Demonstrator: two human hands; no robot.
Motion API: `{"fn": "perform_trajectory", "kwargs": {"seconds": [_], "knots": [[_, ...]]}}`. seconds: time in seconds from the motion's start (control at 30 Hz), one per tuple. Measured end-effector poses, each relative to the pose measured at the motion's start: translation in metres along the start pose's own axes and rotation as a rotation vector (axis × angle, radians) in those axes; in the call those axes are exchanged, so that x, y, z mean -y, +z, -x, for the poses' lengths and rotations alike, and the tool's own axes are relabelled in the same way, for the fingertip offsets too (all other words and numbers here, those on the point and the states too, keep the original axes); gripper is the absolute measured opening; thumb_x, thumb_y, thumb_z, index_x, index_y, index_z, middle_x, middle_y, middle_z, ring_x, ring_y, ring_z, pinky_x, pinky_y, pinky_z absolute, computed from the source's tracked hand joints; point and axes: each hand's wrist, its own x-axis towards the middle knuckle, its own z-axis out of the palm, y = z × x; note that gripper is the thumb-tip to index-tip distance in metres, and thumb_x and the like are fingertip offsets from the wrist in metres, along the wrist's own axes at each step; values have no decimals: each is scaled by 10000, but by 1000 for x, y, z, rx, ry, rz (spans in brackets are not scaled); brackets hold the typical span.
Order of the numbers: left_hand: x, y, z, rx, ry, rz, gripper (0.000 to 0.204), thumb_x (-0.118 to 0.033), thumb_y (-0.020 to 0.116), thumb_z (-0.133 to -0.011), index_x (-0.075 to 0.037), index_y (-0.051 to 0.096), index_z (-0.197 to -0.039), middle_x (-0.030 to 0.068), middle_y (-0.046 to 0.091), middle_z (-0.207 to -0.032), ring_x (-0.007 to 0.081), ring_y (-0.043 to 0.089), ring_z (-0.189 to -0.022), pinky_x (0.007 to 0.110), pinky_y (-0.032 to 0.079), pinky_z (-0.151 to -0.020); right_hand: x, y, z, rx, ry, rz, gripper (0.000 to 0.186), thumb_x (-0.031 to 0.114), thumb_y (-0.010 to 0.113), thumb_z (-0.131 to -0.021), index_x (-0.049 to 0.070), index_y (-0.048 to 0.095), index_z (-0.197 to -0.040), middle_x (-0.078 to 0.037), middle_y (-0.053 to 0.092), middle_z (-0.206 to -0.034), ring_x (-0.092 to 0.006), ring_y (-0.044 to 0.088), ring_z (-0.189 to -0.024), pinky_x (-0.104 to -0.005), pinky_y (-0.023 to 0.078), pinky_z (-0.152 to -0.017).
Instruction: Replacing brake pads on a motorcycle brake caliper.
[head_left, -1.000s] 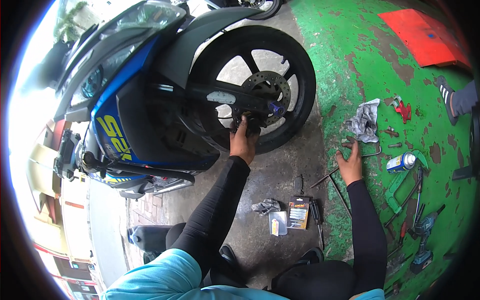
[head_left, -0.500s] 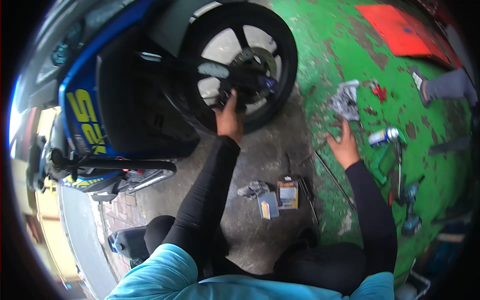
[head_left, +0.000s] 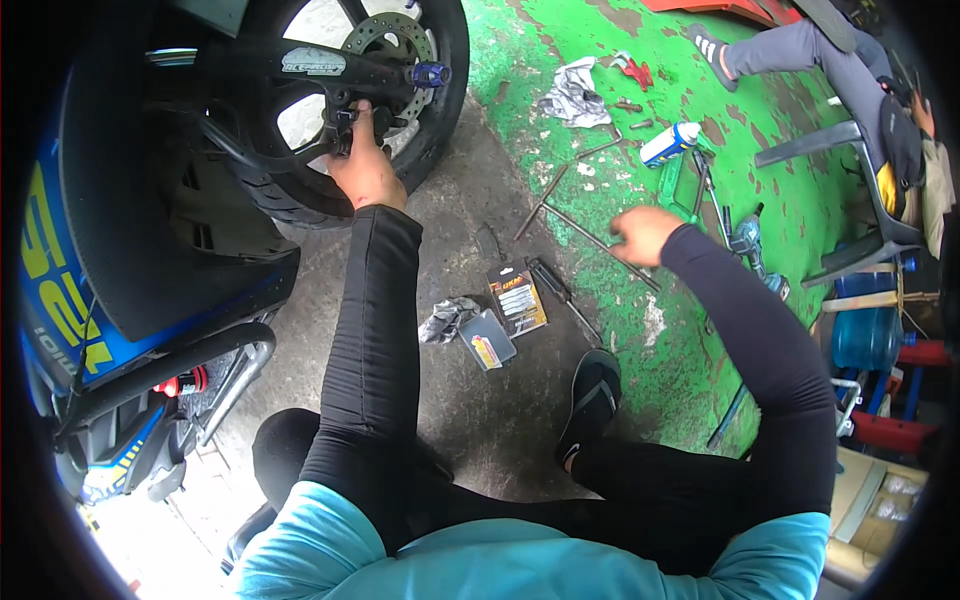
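On the left, my left hand point(head_left: 370, 180) is closed around a black brake caliper point(head_left: 342, 128) beside the wheel point(head_left: 452, 100) of a blue scooter point(head_left: 58, 320). Behind the caliper shows the drilled brake disc point(head_left: 420, 55). My right hand point(head_left: 645, 237) hovers close over the shaft of a metal T-handle wrench point(head_left: 575, 226) on the floor. Its fingers are curled in, and what they may pinch is hidden. Beyond it lie a crumpled rag point(head_left: 575, 92) and several small bolts point(head_left: 628, 105).
Near my foot point(head_left: 590, 395) lie a card package point(head_left: 518, 297), a small clear case point(head_left: 487, 340), another rag point(head_left: 448, 320) and a dark-handled tool point(head_left: 565, 290). A spray can point(head_left: 670, 145) and a cordless drill point(head_left: 750, 240) lie to the right. Another person's leg point(head_left: 770, 58) extends at the far right.
My view has shifted up and right, so the wheel sits further left. My right hand has drawn back from near the rag, and its spread fingers have curled. My left hand stays on the caliper.
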Motion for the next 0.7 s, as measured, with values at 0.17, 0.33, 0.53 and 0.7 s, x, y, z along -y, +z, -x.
{"fn": "perform_trajectory", "kwargs": {"seconds": [0.17, 0.33, 0.53, 0.7], "knots": [[7, -11, -9, 30, 33, 47, 452, -162, 843, -842, -83, 630, -1233, 18, 707, -1126, 167, 677, -976, 342, 505, -736, 80, 74, -8, 64, -90, -135, 358, 349, 669, -841, 46, 718, -1025, -216, 723, -976, -405, 698, -950, -516, 556, -862], [8, -12, -13, 22, 51, 61, 489, -134, 848, -837, -68, 623, -1265, 54, 710, -1148, 190, 681, -1013, 353, 529, -816, 90, 81, -2, 49, -129, -187, 318, 327, 668, -852, 72, 718, -1035, -198, 725, -957, -395, 699, -946, -509, 553, -858], [8, -19, -22, -22, 88, -65, 489, -193, 876, -815, -25, 662, -1221, 48, 713, -1160, 160, 674, -991, 320, 500, -829, 36, 66, 4, -43, -39, -173, 304, 337, 670, -871, 53, 714, -969, -200, 716, -900, -410, 691, -912, -531, 544, -837], [7, -21, -19, 1, 2, -133, 513, -286, 862, -825, -115, 649, -1259, 9, 691, -1229, 188, 628, -1148, 480, 453, -880, -14, 58, 20, -48, 77, -196, 348, 370, 672, -871, 52, 737, -996, -207, 727, -897, -412, 698, -900, -513, 549, -837]]}}
